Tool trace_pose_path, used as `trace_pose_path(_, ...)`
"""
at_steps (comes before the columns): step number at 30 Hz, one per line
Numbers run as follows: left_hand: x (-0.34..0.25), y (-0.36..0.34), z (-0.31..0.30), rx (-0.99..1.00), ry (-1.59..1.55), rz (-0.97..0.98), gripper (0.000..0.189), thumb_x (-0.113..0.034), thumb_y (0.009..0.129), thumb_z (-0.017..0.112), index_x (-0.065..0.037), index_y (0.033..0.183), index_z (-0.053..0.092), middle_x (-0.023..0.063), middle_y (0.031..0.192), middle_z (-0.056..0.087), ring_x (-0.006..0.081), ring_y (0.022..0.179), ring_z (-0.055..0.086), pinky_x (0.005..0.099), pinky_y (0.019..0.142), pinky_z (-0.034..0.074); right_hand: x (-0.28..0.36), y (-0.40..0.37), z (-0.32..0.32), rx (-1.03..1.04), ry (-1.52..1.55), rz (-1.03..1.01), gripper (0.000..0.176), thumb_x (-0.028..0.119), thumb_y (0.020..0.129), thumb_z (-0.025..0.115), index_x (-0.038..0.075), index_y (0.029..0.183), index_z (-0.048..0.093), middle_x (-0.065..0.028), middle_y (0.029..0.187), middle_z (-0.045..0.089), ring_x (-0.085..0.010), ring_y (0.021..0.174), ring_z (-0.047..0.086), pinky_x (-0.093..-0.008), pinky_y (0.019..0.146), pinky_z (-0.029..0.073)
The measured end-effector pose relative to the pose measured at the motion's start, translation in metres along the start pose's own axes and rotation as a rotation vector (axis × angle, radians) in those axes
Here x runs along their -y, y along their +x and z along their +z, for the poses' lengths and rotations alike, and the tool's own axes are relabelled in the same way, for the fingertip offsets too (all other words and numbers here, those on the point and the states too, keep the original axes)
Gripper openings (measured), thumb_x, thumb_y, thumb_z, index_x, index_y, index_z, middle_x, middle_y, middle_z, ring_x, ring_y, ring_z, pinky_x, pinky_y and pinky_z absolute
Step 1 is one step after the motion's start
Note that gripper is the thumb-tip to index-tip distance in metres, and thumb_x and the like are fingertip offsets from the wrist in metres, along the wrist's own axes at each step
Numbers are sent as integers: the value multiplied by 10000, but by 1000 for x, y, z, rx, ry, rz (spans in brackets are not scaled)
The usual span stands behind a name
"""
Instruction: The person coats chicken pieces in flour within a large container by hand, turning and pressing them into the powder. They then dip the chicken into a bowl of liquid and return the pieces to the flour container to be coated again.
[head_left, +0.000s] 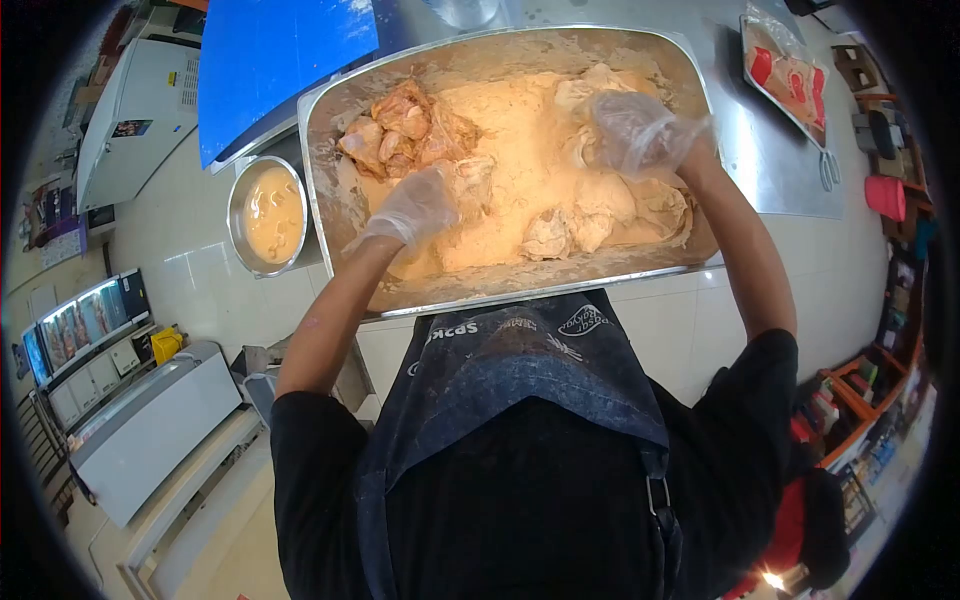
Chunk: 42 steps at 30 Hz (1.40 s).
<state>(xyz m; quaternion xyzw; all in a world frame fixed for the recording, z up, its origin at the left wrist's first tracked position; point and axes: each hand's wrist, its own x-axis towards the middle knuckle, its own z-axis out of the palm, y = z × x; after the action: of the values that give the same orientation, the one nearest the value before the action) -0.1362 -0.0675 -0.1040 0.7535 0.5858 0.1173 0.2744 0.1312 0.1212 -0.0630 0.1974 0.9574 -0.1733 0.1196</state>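
A large metal tray (510,292) holds pale orange flour (510,110) and chicken pieces. My left hand (415,205), in a clear plastic glove, has its fingers at a flour-dusted chicken piece (472,178) and appears closed on it. Just beyond it lies a heap of moist, reddish chicken pieces (405,130) with little flour on them. On the tray's right side my right hand (640,132), gloved too, is over floured chicken; its fingers are blurred and partly hidden. Several thickly coated chicken pieces (600,210) rest in the flour at the near right.
A metal bowl (237,212) of orange liquid stands left of the tray. Behind it is a blue board (280,70). On the steel table (770,180) at the right are a tray with red-marked plastic packaging (788,85) and scissor-like handles (830,170).
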Motion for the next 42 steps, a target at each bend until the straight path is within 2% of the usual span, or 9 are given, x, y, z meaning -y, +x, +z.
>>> trace_pose_path(3, -46, 5, -38, 213, 310, -362, 213, -158, 766, 506, -5, 877, 606, 203, 844, 619, 275, 722, 623, 341, 632, 492, -21, -9, 29, -363, 155, 16, 210, 266, 780, 575, 65, 842, 575, -82, 715, 548, -205, 636, 512, -345, 636, 465)
trace_pose_path(6, -69, -3, -55, 299, 378, -515, 252, -185, 755, 505, 10, 869, 616, 232, 908, 580, 325, 759, 599, 411, 675, 487, 12, -17, -15, -140, 162, 363, 294, 249, 824, 530, 86, 1066, 559, -109, 950, 578, -270, 795, 561, -361, 766, 469)
trace_pose_path(11, -62, 5, -49, -105, 363, -98, 128, -107, 774, 488, -10, 762, 570, 129, 667, 576, 260, 600, 600, 370, 523, 481, 19, -29, 13, -346, 70, 116, 297, 279, 847, 520, 105, 1085, 556, -104, 1006, 580, -264, 849, 572, -353, 758, 491)
trace_pose_path(16, -18, 48, 10, 140, 495, 44, 128, -80, 779, 464, -3, 750, 563, 153, 688, 579, 264, 620, 598, 387, 559, 480, 35, -28, 24, -440, 174, -23, 194, 271, 838, 508, 92, 878, 574, -82, 782, 544, -203, 630, 528, -309, 596, 501)
trace_pose_path(19, -17, 46, 4, 165, 478, 110, 133, -80, 773, 464, 5, 745, 562, 177, 714, 583, 283, 655, 596, 394, 614, 481, 44, -36, 26, -139, 1087, 65, 202, 242, 816, 504, 61, 873, 572, -116, 754, 547, -254, 652, 545, -345, 633, 494)
trace_pose_path(22, -30, 32, -23, 260, 358, 84, 132, -76, 759, 467, 15, 740, 560, 199, 742, 584, 311, 689, 590, 394, 652, 477, 65, -37, 32, -84, 39, -204, 176, 168, 702, 534, 11, 744, 601, -167, 730, 592, -281, 726, 593, -358, 673, 485)
trace_pose_path(33, -10, -10, -36, 286, 115, -110, 195, -115, 715, 535, 1, 858, 597, 195, 774, 590, 328, 720, 576, 379, 672, 466, 64, 29, -8, 149, 79, 369, 331, 263, 752, 522, -60, 742, 590, -201, 743, 578, -281, 618, 558, -375, 586, 487)
trace_pose_path(39, -13, -35, -39, 147, 225, -55, 270, -201, 726, 575, -29, 932, 609, 187, 830, 595, 319, 791, 573, 379, 713, 456, 88, 23, -31, 292, 61, 276, 531, 448, 828, 475, -71, 913, 550, -205, 728, 561, -283, 646, 542, -345, 644, 488)
trace_pose_path(42, -18, -40, -46, 91, 122, -80, 292, -222, 738, 575, -26, 953, 604, 190, 797, 584, 325, 786, 567, 393, 711, 452, 102, 13, 52, -31, -224, 49, 519, 460, 827, 449, -37, 742, 573, -197, 746, 572, -273, 719, 562, -379, 649, 480)
